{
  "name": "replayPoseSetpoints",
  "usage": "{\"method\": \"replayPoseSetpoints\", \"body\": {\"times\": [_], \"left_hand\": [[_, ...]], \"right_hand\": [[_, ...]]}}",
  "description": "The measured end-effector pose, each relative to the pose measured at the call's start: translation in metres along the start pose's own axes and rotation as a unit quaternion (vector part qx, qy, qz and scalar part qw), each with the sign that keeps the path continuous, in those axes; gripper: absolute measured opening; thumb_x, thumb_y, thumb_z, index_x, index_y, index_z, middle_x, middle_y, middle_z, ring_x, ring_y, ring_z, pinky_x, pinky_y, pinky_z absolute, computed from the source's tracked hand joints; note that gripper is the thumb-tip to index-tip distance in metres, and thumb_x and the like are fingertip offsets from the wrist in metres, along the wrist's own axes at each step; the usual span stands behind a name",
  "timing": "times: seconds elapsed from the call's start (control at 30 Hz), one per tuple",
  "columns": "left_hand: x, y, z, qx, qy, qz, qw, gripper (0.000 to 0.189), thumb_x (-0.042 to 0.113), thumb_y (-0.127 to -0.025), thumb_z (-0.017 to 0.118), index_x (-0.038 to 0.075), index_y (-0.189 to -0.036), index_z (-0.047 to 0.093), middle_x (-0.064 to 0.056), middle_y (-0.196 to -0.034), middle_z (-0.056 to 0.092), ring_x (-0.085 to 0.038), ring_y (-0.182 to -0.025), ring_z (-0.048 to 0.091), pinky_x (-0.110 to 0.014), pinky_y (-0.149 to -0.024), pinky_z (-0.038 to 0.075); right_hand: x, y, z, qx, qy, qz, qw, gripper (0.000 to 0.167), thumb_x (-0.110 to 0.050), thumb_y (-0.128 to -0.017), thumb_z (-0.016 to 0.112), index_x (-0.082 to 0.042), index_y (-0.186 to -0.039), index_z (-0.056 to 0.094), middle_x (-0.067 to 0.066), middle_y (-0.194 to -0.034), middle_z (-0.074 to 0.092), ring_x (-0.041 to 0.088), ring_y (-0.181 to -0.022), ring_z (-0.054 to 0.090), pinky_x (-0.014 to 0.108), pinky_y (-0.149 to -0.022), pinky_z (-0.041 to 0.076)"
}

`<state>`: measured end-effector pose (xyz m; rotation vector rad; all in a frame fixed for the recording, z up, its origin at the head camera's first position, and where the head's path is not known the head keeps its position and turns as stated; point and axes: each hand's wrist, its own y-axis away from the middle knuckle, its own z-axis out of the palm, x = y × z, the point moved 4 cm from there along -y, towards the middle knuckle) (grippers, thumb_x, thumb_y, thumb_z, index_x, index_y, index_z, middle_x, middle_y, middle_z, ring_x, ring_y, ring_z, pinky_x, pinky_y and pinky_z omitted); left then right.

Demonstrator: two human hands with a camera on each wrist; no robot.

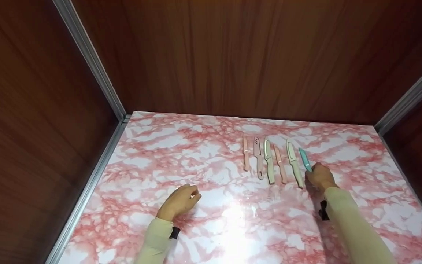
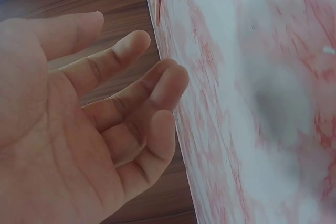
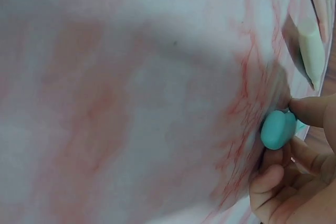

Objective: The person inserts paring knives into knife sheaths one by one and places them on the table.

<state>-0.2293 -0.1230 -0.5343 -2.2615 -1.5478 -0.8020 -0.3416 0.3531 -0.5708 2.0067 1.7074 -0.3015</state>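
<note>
My right hand (image 1: 321, 176) grips the handle of a teal knife (image 1: 304, 158) at the right end of a row of knives; its blade points away from me. In the right wrist view the rounded teal handle end (image 3: 276, 129) sits between thumb and fingers. Just left of it lies a pale green knife (image 1: 294, 163), then a pink knife (image 1: 280, 164), another pale green knife (image 1: 269, 161), a pink slotted knife (image 1: 258, 157) and a pink knife (image 1: 245, 153). My left hand (image 1: 181, 199) hovers low at the left, fingers loosely bent, holding nothing.
The knives lie on a table (image 1: 211, 157) with a red and white marbled top. Dark wood-grain panels (image 1: 233, 58) stand behind and on both sides, framed by metal rails (image 1: 93, 58). Bright light glares off the table's front middle.
</note>
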Motion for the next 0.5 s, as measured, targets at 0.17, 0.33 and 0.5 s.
{"method": "replayPoseSetpoints", "body": {"times": [0.17,0.33,0.5], "left_hand": [[0.005,-0.003,0.003,0.000,-0.011,0.007,0.9999,0.017,0.028,-0.097,0.051,0.015,-0.089,0.058,-0.001,-0.092,0.054,-0.018,-0.080,0.052,-0.038,-0.074,0.044],[0.008,-0.005,0.008,-0.005,-0.008,0.005,0.9999,0.015,0.027,-0.097,0.052,0.015,-0.091,0.057,0.001,-0.092,0.053,-0.016,-0.078,0.050,-0.036,-0.073,0.043],[0.010,-0.005,0.012,0.010,-0.009,-0.018,0.9997,0.030,0.031,-0.098,0.050,0.008,-0.116,0.057,-0.007,-0.110,0.054,-0.024,-0.097,0.052,-0.042,-0.085,0.042]], "right_hand": [[0.000,-0.001,-0.002,0.009,0.002,0.000,1.0000,0.035,-0.023,-0.093,0.052,0.010,-0.105,0.046,0.022,-0.090,0.056,0.034,-0.082,0.054,0.049,-0.075,0.044],[0.002,0.002,-0.001,0.023,-0.002,-0.008,0.9997,0.041,-0.026,-0.093,0.051,0.012,-0.105,0.045,0.025,-0.091,0.054,0.037,-0.084,0.055,0.052,-0.077,0.043],[-0.001,0.012,0.004,0.030,0.015,-0.028,0.9991,0.052,-0.032,-0.095,0.045,0.017,-0.109,0.041,0.032,-0.098,0.048,0.047,-0.090,0.053,0.056,-0.080,0.041]]}}
